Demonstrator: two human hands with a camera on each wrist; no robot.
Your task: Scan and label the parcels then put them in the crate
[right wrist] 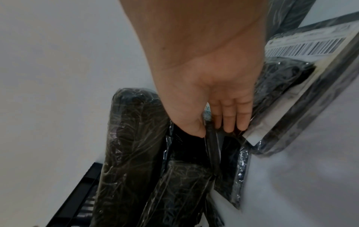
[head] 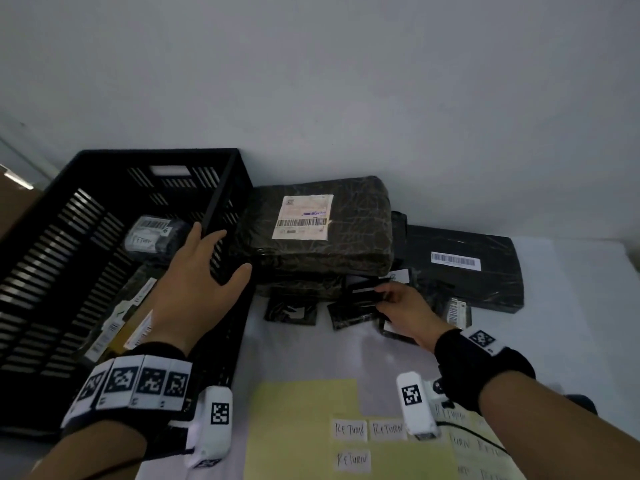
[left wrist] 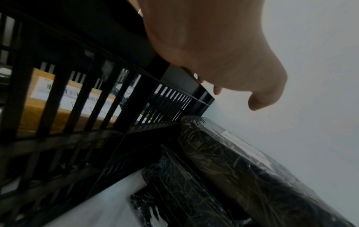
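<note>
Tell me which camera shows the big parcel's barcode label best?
The head view: the big parcel lies label-up, so its barcode label shows whole. The left wrist view catches the label only edge-on. The right wrist view shows the parcel's wrapped end, no label.

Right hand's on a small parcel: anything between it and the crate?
Partly. The right hand pinches a small parcel at the foot of the big wrapped parcel, which sits against the crate wall. The left hand hovers over that same rim. Lifted over the rim, the crate's open top looks clear.
</note>
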